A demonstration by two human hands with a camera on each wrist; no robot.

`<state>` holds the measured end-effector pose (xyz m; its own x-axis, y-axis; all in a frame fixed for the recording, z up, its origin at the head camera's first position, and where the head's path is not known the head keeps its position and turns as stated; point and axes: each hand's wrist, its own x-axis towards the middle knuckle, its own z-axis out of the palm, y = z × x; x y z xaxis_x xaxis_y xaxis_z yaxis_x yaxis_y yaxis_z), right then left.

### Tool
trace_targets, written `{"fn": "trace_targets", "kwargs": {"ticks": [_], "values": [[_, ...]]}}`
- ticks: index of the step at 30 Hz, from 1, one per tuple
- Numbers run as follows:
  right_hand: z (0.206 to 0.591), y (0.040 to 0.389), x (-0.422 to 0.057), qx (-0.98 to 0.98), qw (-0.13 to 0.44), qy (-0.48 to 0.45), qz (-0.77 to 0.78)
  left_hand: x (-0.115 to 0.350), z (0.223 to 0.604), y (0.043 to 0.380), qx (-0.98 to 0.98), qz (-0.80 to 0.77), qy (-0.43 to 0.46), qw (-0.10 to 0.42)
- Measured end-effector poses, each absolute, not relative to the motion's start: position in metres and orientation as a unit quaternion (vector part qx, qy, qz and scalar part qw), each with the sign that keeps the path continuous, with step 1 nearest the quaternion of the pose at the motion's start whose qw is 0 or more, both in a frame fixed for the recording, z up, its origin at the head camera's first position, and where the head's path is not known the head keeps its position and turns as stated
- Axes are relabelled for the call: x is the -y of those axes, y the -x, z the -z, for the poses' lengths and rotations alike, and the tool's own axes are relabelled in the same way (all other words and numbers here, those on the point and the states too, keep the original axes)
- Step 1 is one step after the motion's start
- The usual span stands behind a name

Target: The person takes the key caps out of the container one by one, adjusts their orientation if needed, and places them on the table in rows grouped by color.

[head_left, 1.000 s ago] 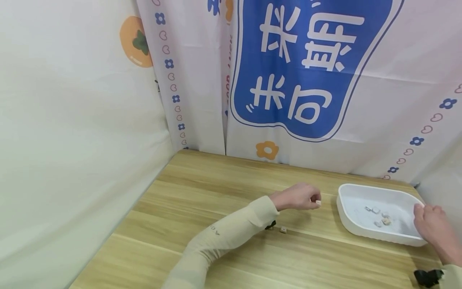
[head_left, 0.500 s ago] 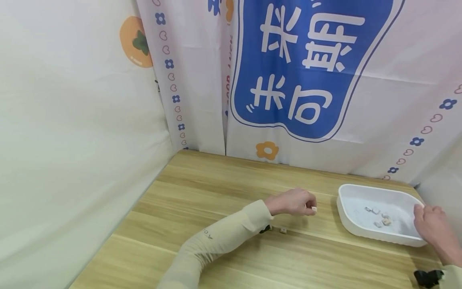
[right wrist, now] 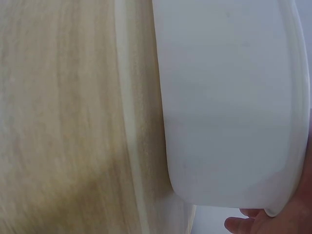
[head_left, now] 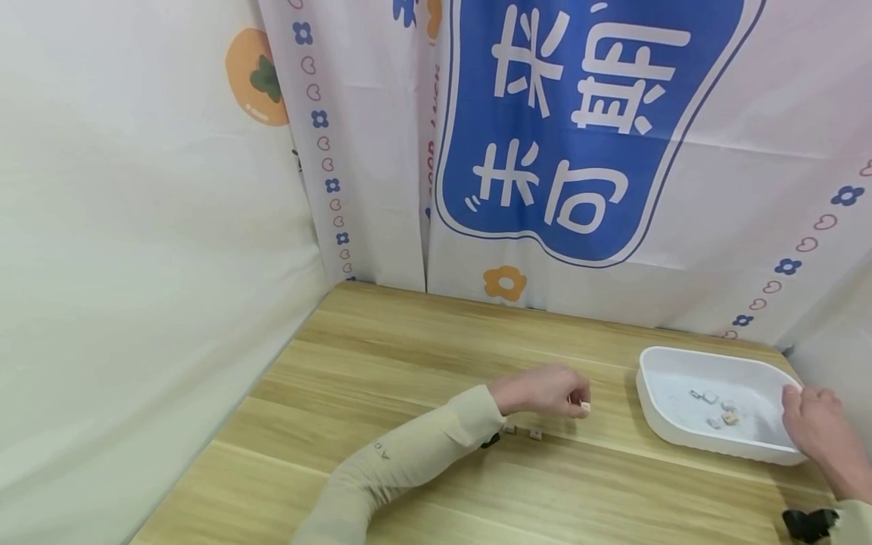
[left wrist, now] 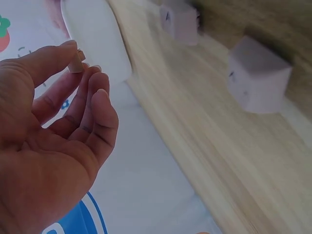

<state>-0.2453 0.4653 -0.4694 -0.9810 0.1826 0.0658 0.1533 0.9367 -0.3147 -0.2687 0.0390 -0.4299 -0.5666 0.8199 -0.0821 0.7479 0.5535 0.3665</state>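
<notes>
My left hand pinches a small pale cube between thumb and fingertips, just above the table and left of the white tray. Two more small cubes lie on the table near that wrist: one cube stands out in the open, the other cube is close by the sleeve. In the left wrist view, dark marks show on the nearer cube. With the thumb over its rim, my right hand grips the tray's right end. Several small pale pieces lie inside the tray.
The wood-grain table meets a printed cloth at its back edge. A plain pale cloth hangs along the left side. A black wrist device sits at my right wrist.
My left hand, still pinching the cube, has moved left and toward me, away from the tray. The right hand and the tray have stayed in place.
</notes>
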Motion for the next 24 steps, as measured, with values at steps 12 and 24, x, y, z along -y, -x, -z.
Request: {"fn": "trace_targets", "kwargs": {"ticks": [12, 24], "values": [[0.47, 0.245, -0.465, 0.983, 0.048, 0.083, -0.155, -0.034, 0.437, 0.256, -0.878, -0.111, -0.449, 0.125], [0.472, 0.248, -0.468, 0.983, 0.049, 0.083, -0.154, -0.032, 0.446, 0.243, -0.881, -0.077, -0.447, 0.135]]}}
